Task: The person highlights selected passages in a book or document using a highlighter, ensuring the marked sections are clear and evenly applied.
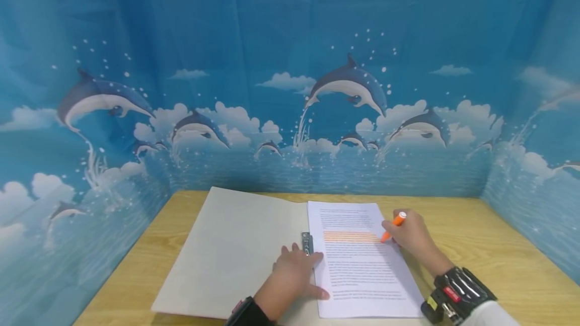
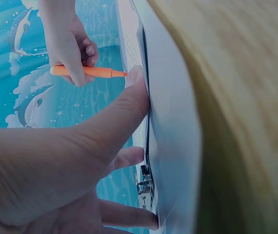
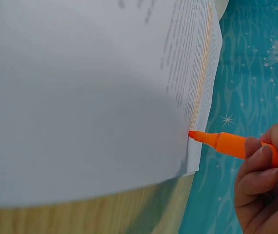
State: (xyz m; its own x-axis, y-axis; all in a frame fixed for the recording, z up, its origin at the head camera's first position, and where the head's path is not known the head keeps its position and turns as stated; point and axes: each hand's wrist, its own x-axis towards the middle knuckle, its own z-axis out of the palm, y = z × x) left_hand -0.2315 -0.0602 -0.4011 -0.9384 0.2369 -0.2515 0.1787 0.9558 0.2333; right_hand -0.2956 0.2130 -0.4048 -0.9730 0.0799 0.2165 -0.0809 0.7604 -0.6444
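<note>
Left hand [image 1: 292, 272], fingers spread and empty, is being rested on the printed page [image 1: 358, 308] upon the open folder [image 1: 235, 245], while the highlighter [image 1: 400, 219] is being pinched by the right hand [image 1: 414, 234] beside one seemingly finished orange block [image 1: 351, 237], other lines [image 1: 360, 271] being left unmarked.

Lines of small print [image 1: 362, 270] are running across the white paper [image 1: 369, 311], showing too small for reading, a red label [image 1: 451, 294] is sitting on the black wrist strap [image 1: 471, 288], showing nothing legible
</note>
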